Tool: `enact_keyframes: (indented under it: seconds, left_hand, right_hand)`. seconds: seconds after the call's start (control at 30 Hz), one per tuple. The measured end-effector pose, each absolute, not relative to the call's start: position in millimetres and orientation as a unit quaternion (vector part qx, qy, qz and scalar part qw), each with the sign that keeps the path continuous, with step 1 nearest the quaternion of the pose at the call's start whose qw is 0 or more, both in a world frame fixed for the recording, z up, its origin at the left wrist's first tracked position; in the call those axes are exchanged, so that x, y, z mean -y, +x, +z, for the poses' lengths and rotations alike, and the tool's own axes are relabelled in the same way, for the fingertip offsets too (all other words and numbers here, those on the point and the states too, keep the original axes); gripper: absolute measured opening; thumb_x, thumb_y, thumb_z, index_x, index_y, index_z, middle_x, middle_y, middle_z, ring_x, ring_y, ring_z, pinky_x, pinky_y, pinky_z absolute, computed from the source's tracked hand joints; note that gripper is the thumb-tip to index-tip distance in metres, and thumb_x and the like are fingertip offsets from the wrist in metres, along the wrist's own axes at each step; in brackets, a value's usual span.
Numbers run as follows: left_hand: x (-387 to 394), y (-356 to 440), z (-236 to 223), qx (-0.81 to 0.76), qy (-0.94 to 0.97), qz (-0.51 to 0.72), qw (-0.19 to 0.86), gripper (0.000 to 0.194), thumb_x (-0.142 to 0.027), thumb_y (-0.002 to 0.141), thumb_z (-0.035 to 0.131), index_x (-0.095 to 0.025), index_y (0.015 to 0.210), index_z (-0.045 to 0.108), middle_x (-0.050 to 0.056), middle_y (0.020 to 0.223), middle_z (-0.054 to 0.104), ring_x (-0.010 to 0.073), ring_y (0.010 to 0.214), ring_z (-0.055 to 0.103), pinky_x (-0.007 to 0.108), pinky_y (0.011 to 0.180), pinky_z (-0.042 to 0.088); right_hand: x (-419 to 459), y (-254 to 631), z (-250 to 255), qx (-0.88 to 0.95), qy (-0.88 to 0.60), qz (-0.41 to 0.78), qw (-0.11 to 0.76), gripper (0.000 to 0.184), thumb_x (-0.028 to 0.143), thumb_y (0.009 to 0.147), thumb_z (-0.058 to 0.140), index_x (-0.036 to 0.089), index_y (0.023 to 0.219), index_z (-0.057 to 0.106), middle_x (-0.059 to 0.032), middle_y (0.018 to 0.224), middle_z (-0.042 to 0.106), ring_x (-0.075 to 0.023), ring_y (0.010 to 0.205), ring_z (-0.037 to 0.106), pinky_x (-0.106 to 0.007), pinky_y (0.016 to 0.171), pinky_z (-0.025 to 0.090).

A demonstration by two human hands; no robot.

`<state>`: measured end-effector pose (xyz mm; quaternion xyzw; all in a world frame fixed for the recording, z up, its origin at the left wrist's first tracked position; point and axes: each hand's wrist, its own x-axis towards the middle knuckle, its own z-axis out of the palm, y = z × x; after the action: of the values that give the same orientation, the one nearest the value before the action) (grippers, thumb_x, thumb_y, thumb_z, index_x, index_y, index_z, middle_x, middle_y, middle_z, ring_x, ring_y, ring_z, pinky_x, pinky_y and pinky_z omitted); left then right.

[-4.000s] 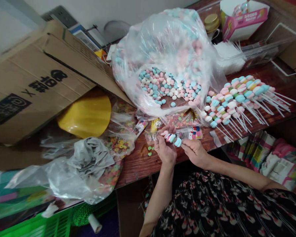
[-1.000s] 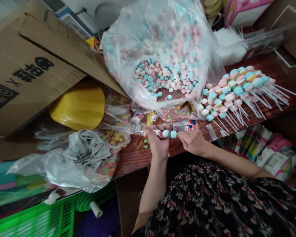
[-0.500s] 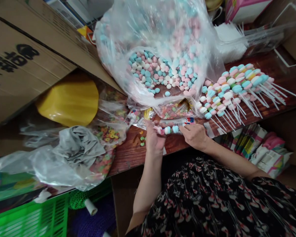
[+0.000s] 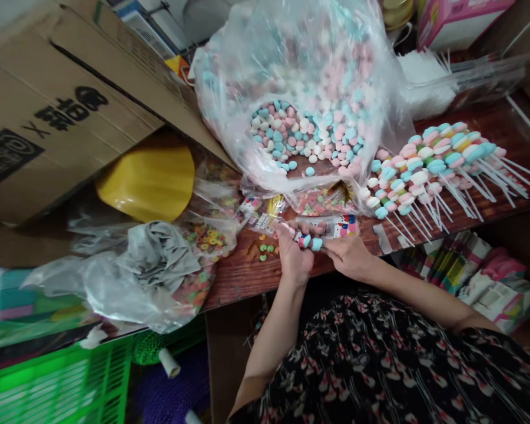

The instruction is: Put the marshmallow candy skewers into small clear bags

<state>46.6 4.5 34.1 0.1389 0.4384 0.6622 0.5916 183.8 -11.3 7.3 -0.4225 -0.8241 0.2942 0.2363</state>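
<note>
Pastel candy stick (image 4: 309, 241) low over wooden surface (image 4: 242, 280), clenched in left hand (image 4: 294, 262), right hand (image 4: 348, 257) closed at its tip; many loaded sticks (image 4: 424, 171) done, lying right; plenty of loose candies (image 4: 304, 135) left in clear plastic bag (image 4: 382, 112).

The marshmallow candies (image 4: 304, 138) in the clear plastic bag (image 4: 335, 59) are pink, pale blue and white, the same colours as the candy skewer (image 4: 309, 241) I hold. My dress (image 4: 380, 365) is black with small pink and white flowers. On the near left lies a bright green crate (image 4: 57, 383), and the wood table (image 4: 242, 277) is reddish brown.
</note>
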Motion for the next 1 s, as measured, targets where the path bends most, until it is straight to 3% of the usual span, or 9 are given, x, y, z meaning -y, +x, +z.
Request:
enact_keyframes:
  seconds: [0.1,0.2,0.3,0.47,0.67,0.83,1.0]
  left_hand:
    - [0,49,34,-0.421,0.190,0.667,0.585,0.056,-0.074,0.070,0.062,-0.020,0.071,0.046,-0.006,0.059,0.053,0.0135,0.058,0.065,0.036,0.079,0.057]
    - [1,45,35,-0.401,0.190,0.651,0.616,0.056,-0.075,0.069,0.062,-0.020,0.072,0.048,-0.005,0.061,0.054,0.0141,0.061,0.065,0.036,0.079,0.056]
    - [-3,38,38,-0.388,0.158,0.634,0.650,0.057,-0.075,0.070,0.061,-0.019,0.069,0.048,-0.004,0.063,0.055,0.0167,0.066,0.067,0.040,0.080,0.056]
    - [-11,29,42,-0.359,0.147,0.660,0.644,0.056,-0.064,0.068,0.073,-0.018,0.061,0.041,-0.004,0.061,0.054,0.0190,0.072,0.068,0.041,0.083,0.055]
    - [-12,25,38,-0.375,0.232,0.699,0.562,0.052,-0.057,0.068,0.077,-0.018,0.058,0.044,-0.004,0.056,0.052,0.0182,0.075,0.067,0.033,0.080,0.053]
    - [-5,20,39,-0.359,0.236,0.695,0.577,0.057,-0.067,0.067,0.071,-0.019,0.059,0.041,-0.003,0.054,0.050,0.0185,0.070,0.066,0.032,0.075,0.054]
    - [3,7,38,-0.304,0.161,0.688,0.639,0.059,-0.075,0.067,0.064,-0.020,0.065,0.041,-0.004,0.056,0.050,0.0198,0.075,0.067,0.036,0.078,0.054]
  right_hand:
    - [2,185,12,0.768,-0.408,0.431,0.241,0.026,0.026,0.094,0.050,0.015,0.079,0.069,-0.0003,0.068,0.065,-0.0100,0.061,0.051,-0.022,0.060,0.031]
    - [-7,186,21,0.759,-0.387,0.477,0.217,0.028,0.026,0.094,0.052,0.016,0.075,0.069,0.0017,0.063,0.062,-0.0093,0.059,0.050,-0.021,0.060,0.031]
    - [-14,187,33,0.805,-0.419,0.386,0.163,0.025,0.023,0.093,0.052,0.017,0.075,0.069,-0.0004,0.065,0.065,-0.0108,0.060,0.051,-0.023,0.060,0.030]
    - [-18,180,52,0.873,-0.444,0.200,0.021,0.024,0.014,0.089,0.046,0.018,0.092,0.070,-0.0093,0.079,0.072,-0.0186,0.065,0.061,-0.028,0.058,0.029]
    - [-19,165,61,0.896,-0.406,0.180,-0.013,0.023,0.018,0.089,0.047,0.020,0.089,0.070,-0.0092,0.078,0.073,-0.0197,0.066,0.064,-0.029,0.057,0.031]
    - [-30,157,54,0.865,-0.370,0.329,0.082,0.021,0.021,0.090,0.051,0.019,0.080,0.070,-0.0046,0.077,0.071,-0.0158,0.069,0.060,-0.026,0.063,0.036]
    - [-32,145,43,0.731,-0.323,0.581,0.155,0.045,0.027,0.094,0.044,0.017,0.051,0.053,0.0025,0.046,0.052,-0.0096,0.047,0.045,-0.023,0.061,0.039]
